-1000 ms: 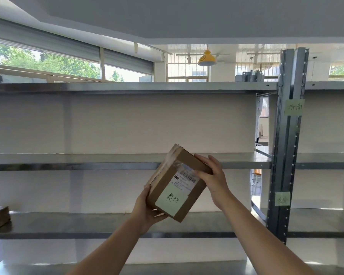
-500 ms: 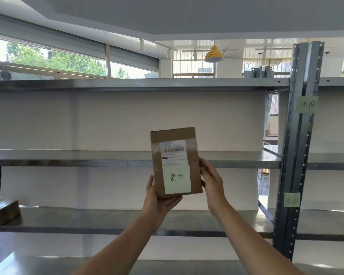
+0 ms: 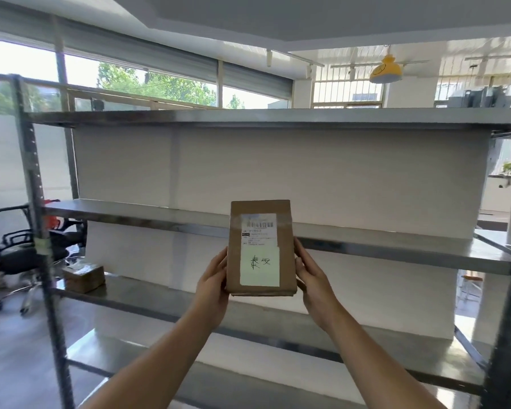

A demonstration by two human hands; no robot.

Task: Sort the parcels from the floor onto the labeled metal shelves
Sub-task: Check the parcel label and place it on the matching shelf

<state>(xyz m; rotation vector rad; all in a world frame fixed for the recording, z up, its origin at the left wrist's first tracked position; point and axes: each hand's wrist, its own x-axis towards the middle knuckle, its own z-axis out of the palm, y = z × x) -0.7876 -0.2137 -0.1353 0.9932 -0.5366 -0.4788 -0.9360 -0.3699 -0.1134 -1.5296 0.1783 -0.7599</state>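
Head view shows the left hand (image 3: 213, 286) and right hand (image 3: 313, 278) pressing the parcel (image 3: 261, 247) upright between them at centre, label facing up, probably to read its destination before shelving.

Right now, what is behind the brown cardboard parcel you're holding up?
Behind the brown cardboard parcel, held upright between the left hand and right hand, run the grey metal shelf and white backing wall. The stretch of shelf directly behind it is covered.
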